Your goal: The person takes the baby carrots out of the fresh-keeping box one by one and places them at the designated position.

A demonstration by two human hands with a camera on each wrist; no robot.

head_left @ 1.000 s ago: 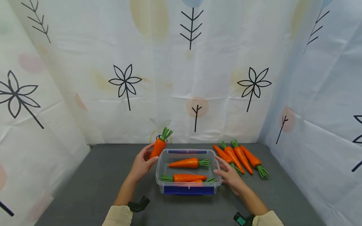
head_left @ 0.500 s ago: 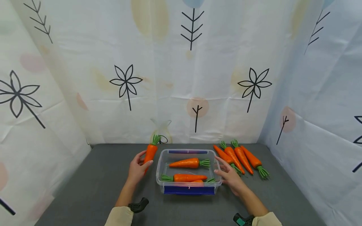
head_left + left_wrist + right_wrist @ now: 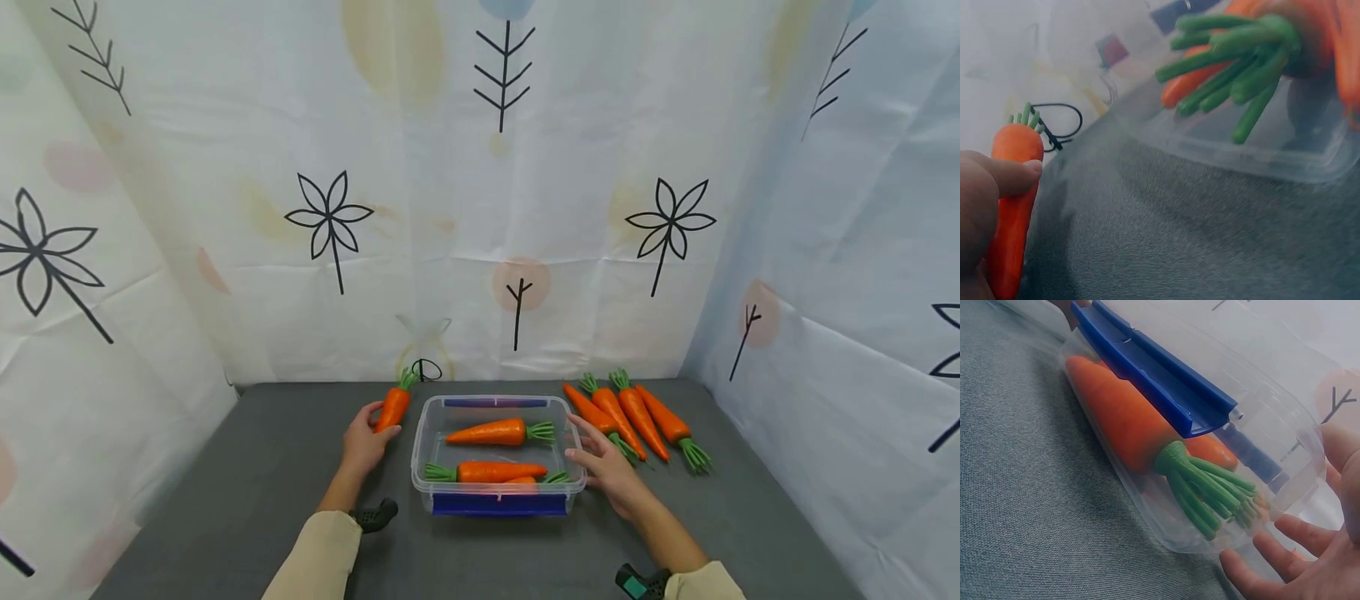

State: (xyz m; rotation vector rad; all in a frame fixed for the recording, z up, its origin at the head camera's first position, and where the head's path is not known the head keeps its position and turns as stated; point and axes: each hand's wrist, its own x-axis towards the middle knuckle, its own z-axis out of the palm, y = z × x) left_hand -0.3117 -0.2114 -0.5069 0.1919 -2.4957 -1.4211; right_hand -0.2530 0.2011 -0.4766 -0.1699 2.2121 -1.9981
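Observation:
An orange carrot with a green top (image 3: 393,408) is in my left hand (image 3: 362,446), left of the clear plastic box (image 3: 423,433). The thumb lies across the carrot (image 3: 1013,212) below its leafy end, which points up and away; its lower tip is hidden in the head view. My right hand (image 3: 611,471) rests against the box's right side, its fingers (image 3: 1288,559) spread and fairly straight along the wall. Inside the box lie a carrot (image 3: 495,432) at the back, another carrot (image 3: 498,472) in front, and part of a further one beneath.
Several carrots (image 3: 637,412) lie fanned out on the grey table (image 3: 225,500) at the back right, beyond my right hand. The box has blue clips (image 3: 498,504). A patterned cloth (image 3: 480,208) hangs behind, with a thin black loop (image 3: 427,369) at its foot.
My left hand has drawn the carrot left, away from the box's rim, and lowered it towards the table. The right hand stays at the box, and the carrots inside keep their places.

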